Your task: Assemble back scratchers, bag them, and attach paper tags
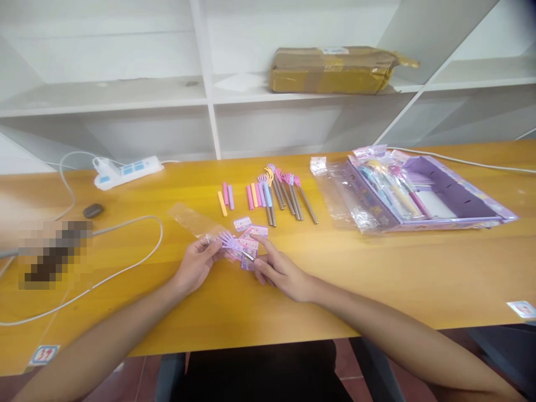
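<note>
A purple hand-shaped head on a metal rod (230, 240) lies between my hands. My left hand (198, 262) is closed on its purple head, near the edge of a clear plastic bag (190, 218). My right hand (281, 269) is at the rod's far end, thumb and lower fingers closed round it, index finger stretched over small printed cards (253, 231). Beyond the hands lie short coloured tubes (254, 196) in pink, orange, purple and blue. Next to them are several metal rods (294, 203) with coloured hand-shaped heads.
On the right, a purple box (456, 195) holds bagged items, with clear bags (343, 195) beside it. A power strip (128, 172), white cable (153, 254) and black object (92, 210) are at left. A taped carton (330, 72) sits on the shelf.
</note>
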`<state>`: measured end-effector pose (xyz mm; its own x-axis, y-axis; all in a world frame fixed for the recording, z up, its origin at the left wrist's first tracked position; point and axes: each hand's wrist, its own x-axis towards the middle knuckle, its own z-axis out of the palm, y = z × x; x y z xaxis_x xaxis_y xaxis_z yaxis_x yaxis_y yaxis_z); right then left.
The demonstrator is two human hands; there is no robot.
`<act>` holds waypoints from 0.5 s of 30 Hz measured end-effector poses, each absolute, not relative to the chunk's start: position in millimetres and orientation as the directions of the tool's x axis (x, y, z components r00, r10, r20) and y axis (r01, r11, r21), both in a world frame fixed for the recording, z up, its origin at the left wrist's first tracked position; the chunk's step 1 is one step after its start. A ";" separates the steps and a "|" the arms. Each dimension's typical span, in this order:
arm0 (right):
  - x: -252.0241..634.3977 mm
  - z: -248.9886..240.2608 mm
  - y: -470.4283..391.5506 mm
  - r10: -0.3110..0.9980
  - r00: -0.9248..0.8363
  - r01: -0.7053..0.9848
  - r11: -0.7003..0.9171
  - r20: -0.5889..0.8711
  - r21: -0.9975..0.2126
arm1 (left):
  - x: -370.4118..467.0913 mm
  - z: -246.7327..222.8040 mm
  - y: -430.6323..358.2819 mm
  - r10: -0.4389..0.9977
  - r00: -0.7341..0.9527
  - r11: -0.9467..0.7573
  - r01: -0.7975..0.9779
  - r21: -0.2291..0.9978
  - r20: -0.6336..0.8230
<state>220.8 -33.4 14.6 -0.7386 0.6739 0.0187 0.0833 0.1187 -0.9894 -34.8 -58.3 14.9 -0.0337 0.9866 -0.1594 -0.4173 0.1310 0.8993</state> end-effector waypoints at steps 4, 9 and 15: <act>219.9 12.8 -34.2 0.669 -0.743 0.096 0.143 0.025 -0.985 | -34.2 15.8 -59.4 0.981 0.081 0.193 -0.370 0.909 -0.175; 218.6 11.5 -34.5 0.650 -0.758 0.114 0.203 0.047 -0.972 | -36.8 9.6 -62.3 0.974 0.144 0.208 -0.253 0.945 -0.176; 218.2 6.7 -34.0 0.646 -0.761 0.117 0.223 0.057 -0.968 | -40.3 9.3 -62.5 0.946 0.269 0.228 -0.147 0.962 -0.183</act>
<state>218.2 -34.0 6.7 -0.7611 0.6462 0.0565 0.1172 0.2227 -0.9678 -40.3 -62.5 9.3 0.2694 0.9455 -0.1828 -0.1475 0.2281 0.9624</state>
